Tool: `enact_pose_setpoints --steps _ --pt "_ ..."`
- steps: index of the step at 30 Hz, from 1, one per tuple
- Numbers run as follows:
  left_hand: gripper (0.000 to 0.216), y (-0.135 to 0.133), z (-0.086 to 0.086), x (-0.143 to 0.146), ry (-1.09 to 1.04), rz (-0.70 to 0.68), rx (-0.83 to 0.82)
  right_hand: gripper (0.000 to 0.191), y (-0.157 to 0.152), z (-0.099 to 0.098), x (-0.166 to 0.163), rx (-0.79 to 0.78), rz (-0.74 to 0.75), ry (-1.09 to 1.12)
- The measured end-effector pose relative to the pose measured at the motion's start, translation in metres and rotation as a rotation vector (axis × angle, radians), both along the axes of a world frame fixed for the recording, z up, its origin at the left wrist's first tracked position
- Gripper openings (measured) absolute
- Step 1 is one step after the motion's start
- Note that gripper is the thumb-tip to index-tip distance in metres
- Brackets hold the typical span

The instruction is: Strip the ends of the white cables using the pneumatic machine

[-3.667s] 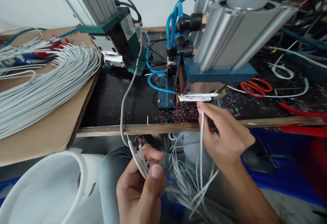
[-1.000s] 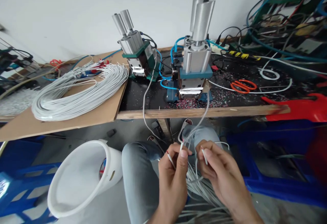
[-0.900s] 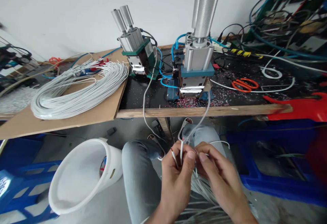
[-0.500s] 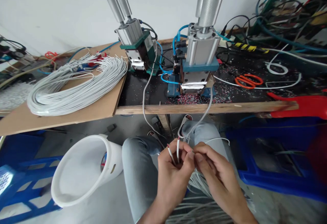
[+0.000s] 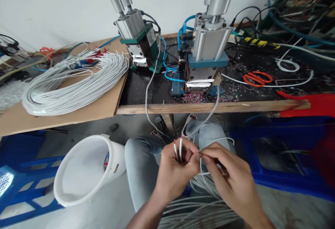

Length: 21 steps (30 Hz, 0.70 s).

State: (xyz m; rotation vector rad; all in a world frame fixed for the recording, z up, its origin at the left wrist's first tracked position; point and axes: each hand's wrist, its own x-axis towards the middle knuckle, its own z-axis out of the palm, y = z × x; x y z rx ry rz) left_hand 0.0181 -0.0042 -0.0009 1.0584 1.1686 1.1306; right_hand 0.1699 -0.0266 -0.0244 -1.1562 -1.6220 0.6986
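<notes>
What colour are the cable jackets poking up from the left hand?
The cable jackets are white, in the head view.

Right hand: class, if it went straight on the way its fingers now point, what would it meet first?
Most likely the left hand, at its thumb and forefinger. The right hand seems almost against them, near a white cable; whether they touch is unclear.

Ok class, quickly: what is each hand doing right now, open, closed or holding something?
Left hand: closed, holding cables.
Right hand: closed, fingertips pinched; what they grip can't be told.
</notes>
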Motion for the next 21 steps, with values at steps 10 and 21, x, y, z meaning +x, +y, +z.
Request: enact_pose_setpoints --steps 10,21 --pt "0.031 -0.012 -0.019 0.007 -0.129 0.093 -0.087 0.013 -0.01 -0.024 -0.032 -0.127 -0.154 0.309" --pt "0.041 -0.027 -0.035 0.027 -0.146 0.34 -0.052 0.014 -0.013 -0.039 -0.048 -0.128 -0.324 0.375"
